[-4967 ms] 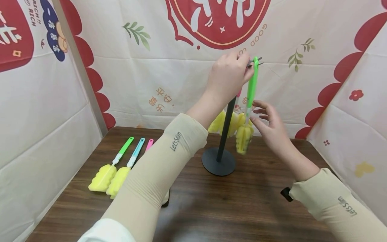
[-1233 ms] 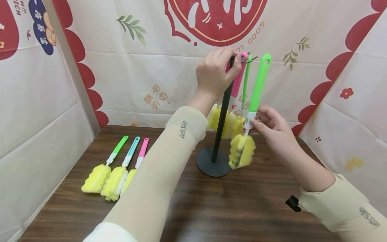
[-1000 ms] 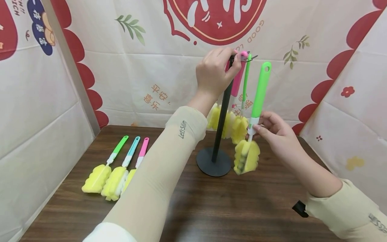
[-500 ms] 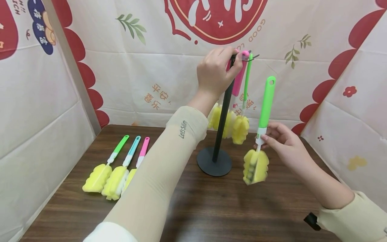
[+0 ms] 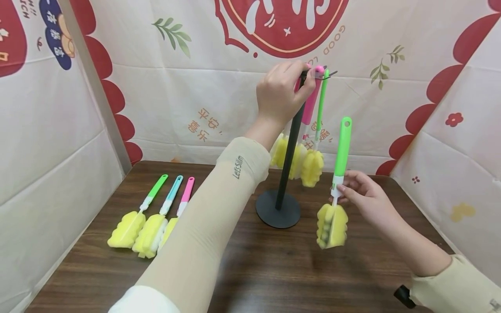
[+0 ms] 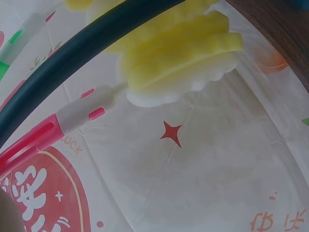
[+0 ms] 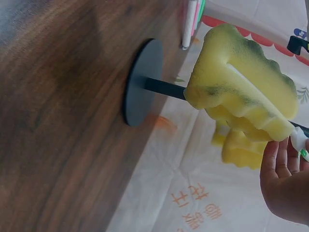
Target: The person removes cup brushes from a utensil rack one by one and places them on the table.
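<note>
My left hand (image 5: 283,89) grips the top of a black hook stand (image 5: 290,152), its thumb curled close to the hooks. My right hand (image 5: 364,195) pinches the white neck of a sponge bottle brush (image 5: 342,148), green handle up and yellow sponge head down, held in the air right of the stand. In the right wrist view its sponge (image 7: 241,87) shows dark smudges along the edges. On the hooks hang a pink-handled brush (image 5: 311,104) and another green-handled brush (image 5: 322,104), their yellow heads partly behind the pole. The left wrist view shows a pink-handled brush (image 6: 38,140) beside the pole.
On the left of the brown wooden table (image 5: 250,278) lie brushes with green (image 5: 155,191), blue (image 5: 172,195) and pink (image 5: 186,194) handles, the last partly hidden by my left sleeve. The stand's round base (image 5: 278,208) rests mid-table. Printed cloth (image 5: 164,108) encloses the back and sides.
Five seconds ago my right hand was open beside the hanging green brush. It now holds a green brush off the hooks, lowered and moved slightly right. My left hand stays at the stand's top.
</note>
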Motion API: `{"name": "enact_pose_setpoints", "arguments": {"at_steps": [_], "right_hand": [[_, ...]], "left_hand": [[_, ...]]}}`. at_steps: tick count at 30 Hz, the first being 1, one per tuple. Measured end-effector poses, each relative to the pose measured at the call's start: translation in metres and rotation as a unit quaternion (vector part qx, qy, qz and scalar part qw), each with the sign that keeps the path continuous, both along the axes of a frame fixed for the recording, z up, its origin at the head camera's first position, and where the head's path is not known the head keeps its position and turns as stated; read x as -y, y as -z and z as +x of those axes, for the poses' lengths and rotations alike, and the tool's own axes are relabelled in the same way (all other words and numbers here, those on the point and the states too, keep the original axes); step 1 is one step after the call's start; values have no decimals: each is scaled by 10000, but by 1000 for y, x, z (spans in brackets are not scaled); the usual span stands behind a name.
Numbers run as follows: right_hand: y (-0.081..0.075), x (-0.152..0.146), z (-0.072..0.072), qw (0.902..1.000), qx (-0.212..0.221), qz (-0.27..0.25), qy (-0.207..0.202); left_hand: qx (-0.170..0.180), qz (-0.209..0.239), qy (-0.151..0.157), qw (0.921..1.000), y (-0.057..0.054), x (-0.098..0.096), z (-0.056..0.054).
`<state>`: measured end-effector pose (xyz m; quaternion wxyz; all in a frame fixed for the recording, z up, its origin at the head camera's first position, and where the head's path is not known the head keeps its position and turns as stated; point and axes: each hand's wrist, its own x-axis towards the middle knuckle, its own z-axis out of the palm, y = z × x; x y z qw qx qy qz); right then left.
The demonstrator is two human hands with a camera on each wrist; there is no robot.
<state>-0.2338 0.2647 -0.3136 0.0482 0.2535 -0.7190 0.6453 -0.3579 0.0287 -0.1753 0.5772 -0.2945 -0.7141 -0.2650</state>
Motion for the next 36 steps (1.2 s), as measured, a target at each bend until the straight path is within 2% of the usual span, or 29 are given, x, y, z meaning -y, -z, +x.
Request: {"name": "enact_pose_setpoints", "arguments": {"at_steps": [6,16,28,36], "right_hand": [[8,-3,-1,9988,464,46,159],[26,-4,-10,9936,981,287,474],[36,-9,-16,9751,1793,935,915],[47,-10,-20,9673,2171,938,915]], "left_hand": [[-87,24,26,10000,0,1,-1],[-119,37,10,9999,1,1,-1],[-56,7,39,10000,1,2,-2],[-15,-19,57,10000,1,2,-1]]}}
